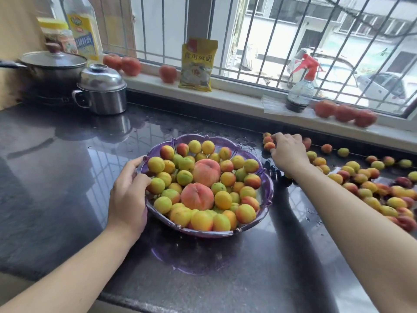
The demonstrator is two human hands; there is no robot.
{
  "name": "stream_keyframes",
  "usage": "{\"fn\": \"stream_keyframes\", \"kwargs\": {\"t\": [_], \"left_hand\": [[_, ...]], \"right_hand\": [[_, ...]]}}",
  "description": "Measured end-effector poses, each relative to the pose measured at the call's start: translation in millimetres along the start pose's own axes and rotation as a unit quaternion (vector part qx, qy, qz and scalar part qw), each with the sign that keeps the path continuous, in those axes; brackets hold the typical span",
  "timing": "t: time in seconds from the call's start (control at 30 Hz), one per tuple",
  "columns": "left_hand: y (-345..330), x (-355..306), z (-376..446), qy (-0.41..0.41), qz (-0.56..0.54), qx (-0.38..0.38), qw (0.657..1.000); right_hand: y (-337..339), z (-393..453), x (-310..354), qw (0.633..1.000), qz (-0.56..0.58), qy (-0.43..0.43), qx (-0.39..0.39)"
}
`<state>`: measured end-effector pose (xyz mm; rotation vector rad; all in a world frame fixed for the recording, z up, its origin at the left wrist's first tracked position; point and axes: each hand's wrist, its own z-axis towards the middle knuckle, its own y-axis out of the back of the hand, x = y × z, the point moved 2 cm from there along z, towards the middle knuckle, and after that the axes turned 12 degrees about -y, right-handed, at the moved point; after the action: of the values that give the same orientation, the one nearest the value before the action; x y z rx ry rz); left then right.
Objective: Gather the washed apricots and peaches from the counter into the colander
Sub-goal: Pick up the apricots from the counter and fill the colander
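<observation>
A purple plastic colander [267, 195] stands mid-counter, heaped with several yellow-orange apricots and two larger pink peaches [206, 171]. My left hand [129, 188] grips its left rim, thumb over the edge. My right hand [290, 152] reaches to the back of the counter, fingers curled over a small cluster of apricots [268, 143] by the window ledge; whether it has lifted any I cannot tell. Several more loose apricots [365, 188] lie spread over the wet counter at right.
A steel pot [102, 92] and a lidded pan [53, 64] stand at back left. On the windowsill are tomatoes [168, 73], a yellow packet [198, 64] and a spray bottle [301, 86]. The dark counter [67, 177] is wet.
</observation>
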<state>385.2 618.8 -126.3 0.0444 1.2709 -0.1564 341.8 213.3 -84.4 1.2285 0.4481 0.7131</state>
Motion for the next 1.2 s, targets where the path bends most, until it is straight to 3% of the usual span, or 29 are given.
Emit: {"fn": "stream_keyframes", "kwargs": {"t": [0.23, 0.57, 0.8, 0.93, 1.0, 1.07, 1.2], "left_hand": [[0.1, 6.6, 3.2, -0.001, -0.002, 0.002, 1.000], [-1.1, -3.4, -0.4, 0.011, 0.011, -0.008, 1.000], [-2.6, -7.9, -2.0, 0.005, 0.016, -0.010, 1.000], [-2.8, -7.7, -2.1, 0.007, 0.018, -0.008, 1.000], [-1.9, -6.3, -1.4, 0.014, 0.018, -0.009, 1.000], [-1.5, -5.7, -1.2, 0.017, 0.019, -0.010, 1.000], [-2.0, -8.0, -2.1, 0.012, 0.026, -0.012, 1.000]], "right_hand": [[-2.3, 7.2, 12.6, 0.994, -0.103, 0.025, -0.018], [-5.8, 7.3, 12.3, 0.990, -0.113, 0.055, -0.060], [20.9, -5.0, 28.9, 0.993, 0.109, 0.030, -0.023], [74.6, -26.9, 40.5, 0.946, 0.321, 0.026, -0.030], [97.3, -39.7, 47.4, 0.920, 0.391, 0.019, 0.023], [111.0, -52.9, 59.1, 0.892, 0.431, 0.028, 0.136], [121.3, -81.7, 94.7, 0.856, 0.429, 0.104, 0.268]]}}
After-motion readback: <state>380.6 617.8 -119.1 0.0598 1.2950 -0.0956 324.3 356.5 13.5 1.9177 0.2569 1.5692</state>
